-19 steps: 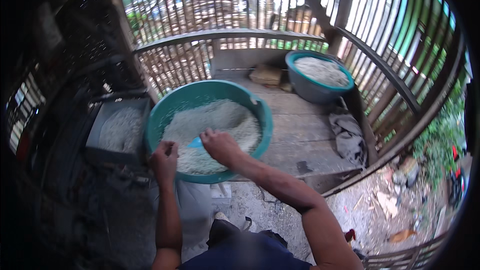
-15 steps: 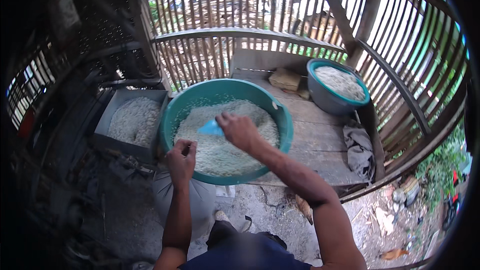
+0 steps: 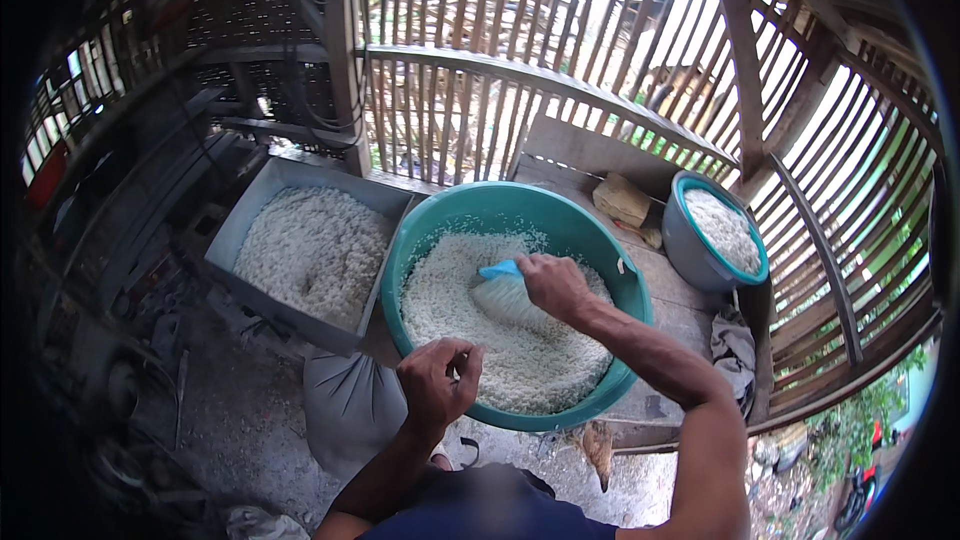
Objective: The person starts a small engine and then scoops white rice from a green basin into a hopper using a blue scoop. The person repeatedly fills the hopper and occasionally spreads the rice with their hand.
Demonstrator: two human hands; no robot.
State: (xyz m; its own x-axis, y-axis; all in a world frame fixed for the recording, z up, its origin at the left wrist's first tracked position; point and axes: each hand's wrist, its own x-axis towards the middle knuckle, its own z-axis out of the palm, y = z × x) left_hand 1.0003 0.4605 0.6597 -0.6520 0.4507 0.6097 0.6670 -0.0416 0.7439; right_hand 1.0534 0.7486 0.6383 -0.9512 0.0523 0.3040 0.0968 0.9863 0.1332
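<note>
A light-blue plastic piece (image 3: 500, 268) sits at the grain (image 3: 550, 370) in the middle of the big green basin (image 3: 515, 205). From here I see the right hand (image 3: 556, 285) closed on its right end, fingers bent over. The left hand (image 3: 440, 380) is half curled by the basin's near-left rim, thumb close to the fingertips; whether it pinches anything, I can't tell. The basin stands at the left end of the wooden bench (image 3: 668, 298). At the bench's far right corner is a grain-filled tub (image 3: 690, 255); a grey cloth (image 3: 733, 350) lies along its right edge.
</note>
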